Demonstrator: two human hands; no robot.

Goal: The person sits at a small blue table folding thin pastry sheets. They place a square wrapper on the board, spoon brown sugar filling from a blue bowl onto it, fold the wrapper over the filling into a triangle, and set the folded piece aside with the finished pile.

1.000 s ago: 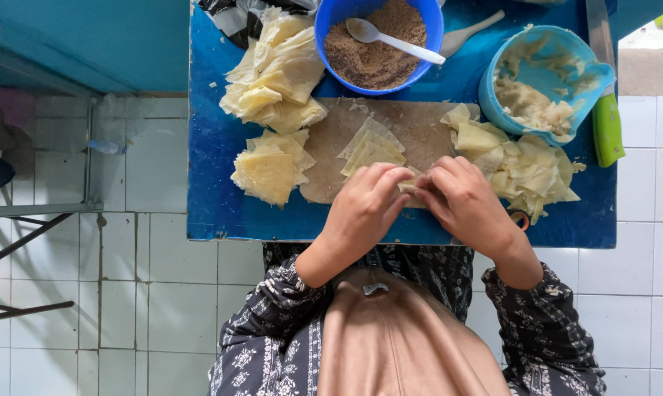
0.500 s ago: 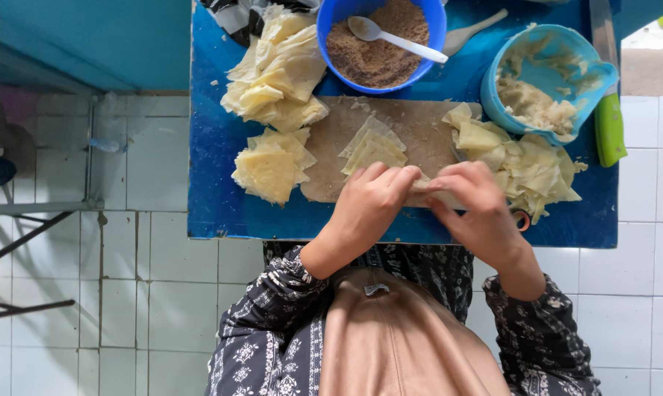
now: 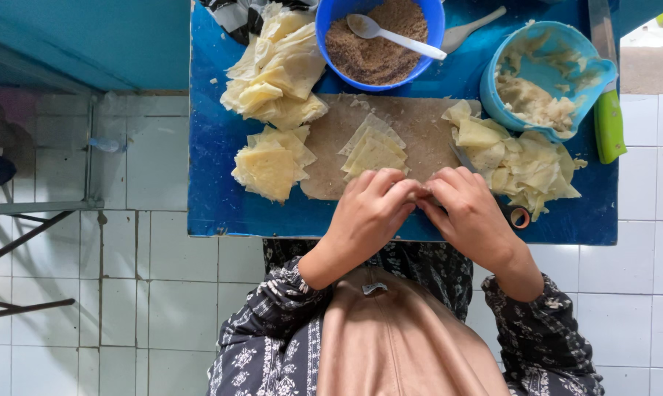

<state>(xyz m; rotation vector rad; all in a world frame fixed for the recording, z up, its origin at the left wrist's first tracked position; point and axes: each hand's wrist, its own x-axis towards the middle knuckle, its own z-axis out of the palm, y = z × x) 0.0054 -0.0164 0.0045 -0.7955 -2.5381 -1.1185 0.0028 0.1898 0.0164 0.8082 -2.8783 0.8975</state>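
My left hand and my right hand meet fingertip to fingertip over the near edge of a brown cutting board. Together they pinch a small pale pastry piece, mostly hidden by the fingers. Just beyond the hands lies a short stack of pale yellow wrapper sheets on the board. A blue bowl of brown crumbly filling with a white spoon stands at the back of the blue table.
Piles of folded yellow wrappers lie at the left, back left and right. A light blue tub with pale paste stands at the right, a green-handled knife beside it. White tiled floor surrounds the table.
Both hands stay joined on the pastry piece; the fingers have shifted slightly, pressing closer together at the board's near edge.
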